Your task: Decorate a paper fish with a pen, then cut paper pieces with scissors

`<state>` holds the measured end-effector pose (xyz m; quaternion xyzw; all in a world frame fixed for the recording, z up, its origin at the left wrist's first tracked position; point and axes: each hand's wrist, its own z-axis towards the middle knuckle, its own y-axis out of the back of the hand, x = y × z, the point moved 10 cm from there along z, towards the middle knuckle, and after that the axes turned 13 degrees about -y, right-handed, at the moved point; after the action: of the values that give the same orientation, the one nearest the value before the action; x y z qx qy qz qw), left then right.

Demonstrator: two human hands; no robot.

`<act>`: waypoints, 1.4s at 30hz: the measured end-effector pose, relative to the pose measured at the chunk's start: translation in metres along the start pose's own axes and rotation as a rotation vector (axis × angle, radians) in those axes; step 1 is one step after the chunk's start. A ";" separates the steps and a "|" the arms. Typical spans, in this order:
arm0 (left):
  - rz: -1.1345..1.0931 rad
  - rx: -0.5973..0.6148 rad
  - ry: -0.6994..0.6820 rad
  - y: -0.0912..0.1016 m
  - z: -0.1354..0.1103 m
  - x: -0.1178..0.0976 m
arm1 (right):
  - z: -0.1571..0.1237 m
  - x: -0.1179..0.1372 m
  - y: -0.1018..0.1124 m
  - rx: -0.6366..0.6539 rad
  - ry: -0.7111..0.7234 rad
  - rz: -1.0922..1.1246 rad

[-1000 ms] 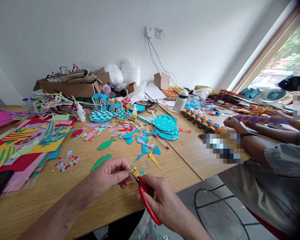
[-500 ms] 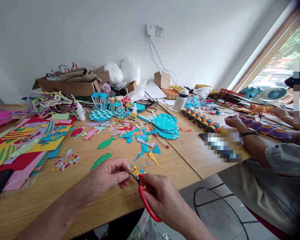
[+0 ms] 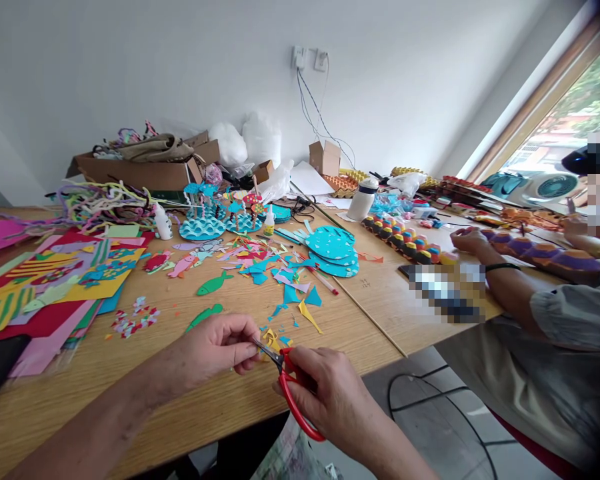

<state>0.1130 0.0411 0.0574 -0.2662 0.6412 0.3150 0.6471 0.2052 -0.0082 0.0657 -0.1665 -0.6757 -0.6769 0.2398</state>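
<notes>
My right hand (image 3: pixel 320 387) is wrapped round the red handles of a pair of scissors (image 3: pixel 300 410). The dark blades point up and left to the fingertips of my left hand (image 3: pixel 230 343). Those fingers are pinched together at the blade tips; what they hold is too small or hidden to make out. Just beyond lie small yellow paper scraps (image 3: pixel 273 339). A green paper fish (image 3: pixel 215 283) rests on the table, and a second green fish (image 3: pixel 205 315) is partly covered by my left hand.
Coloured paper sheets (image 3: pixel 65 287) are stacked at left. Paper scraps (image 3: pixel 250 257) and blue spotted discs (image 3: pixel 333 250) spread across the middle. A thin stick (image 3: pixel 370 320) runs toward the front edge. At right, a person's arm (image 3: pixel 505 273) reaches over the table beside a painted egg-carton strip (image 3: pixel 540 250).
My hands and the scissors stay almost in place; the blades look slightly more closed. The person at right has shifted a little.
</notes>
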 end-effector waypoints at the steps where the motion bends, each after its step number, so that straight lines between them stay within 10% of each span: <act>1: 0.005 0.008 0.005 0.000 0.000 0.001 | 0.000 -0.001 0.000 0.004 -0.001 -0.010; 14: 0.227 0.124 0.065 0.013 0.001 0.008 | 0.006 -0.004 0.003 0.029 -0.011 -0.150; 25: 0.722 0.043 0.043 0.072 0.000 0.006 | 0.029 -0.029 0.013 0.003 -0.074 -0.209; 42: 1.176 0.196 0.057 0.052 0.005 0.029 | 0.033 -0.046 0.020 -0.040 -0.153 -0.231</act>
<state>0.0769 0.0814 0.0317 0.1862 0.7242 0.5527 0.3681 0.2511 0.0293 0.0576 -0.1436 -0.6930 -0.6986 0.1048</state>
